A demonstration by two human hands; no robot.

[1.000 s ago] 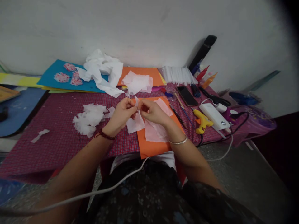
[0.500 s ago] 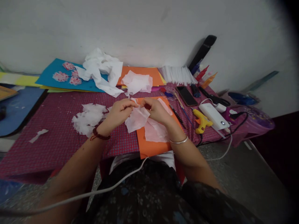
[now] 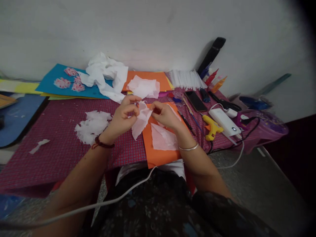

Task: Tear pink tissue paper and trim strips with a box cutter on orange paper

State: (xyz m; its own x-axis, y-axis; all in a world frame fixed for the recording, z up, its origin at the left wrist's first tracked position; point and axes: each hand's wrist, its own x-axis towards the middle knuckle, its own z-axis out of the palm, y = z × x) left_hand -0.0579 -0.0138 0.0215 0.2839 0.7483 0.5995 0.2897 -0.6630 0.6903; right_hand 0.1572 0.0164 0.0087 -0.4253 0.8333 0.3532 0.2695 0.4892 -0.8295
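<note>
You sit at a table (image 3: 59, 125) under a checked cloth, both hands at the top left corner of an orange sheet (image 3: 158, 159). Beyond that sheet and to its left lies blue paper (image 3: 53, 71), bearing pink fluffy shapes (image 3: 61, 83) and a crumpled white tissue (image 3: 96, 70). Left of the orange sheet sits a ruffled white heap (image 3: 90, 126); to its right are a white box (image 3: 224, 121), a yellow glue gun (image 3: 212, 127) and a dark phone (image 3: 196, 101). A pink tissue piece (image 3: 164, 138) lies flat on the sheet itself.

Your right hand (image 3: 164, 115) pinches the right-hand corner of a thin tissue (image 3: 140, 123) between thumb and finger. Your left hand (image 3: 124, 115) has its fingers curled at the tissue's upper left (whether they grip it or merely touch, you cannot tell from here). The tissue hangs between your hands, right of the left and left of the right, over the orange sheet's left edge. Its long axis slants down toward you and leftward to a point; most of it hangs nearer your left hand. Smallest, a twisted scrap (image 3: 39, 145) lies well left of the sheet.
</note>
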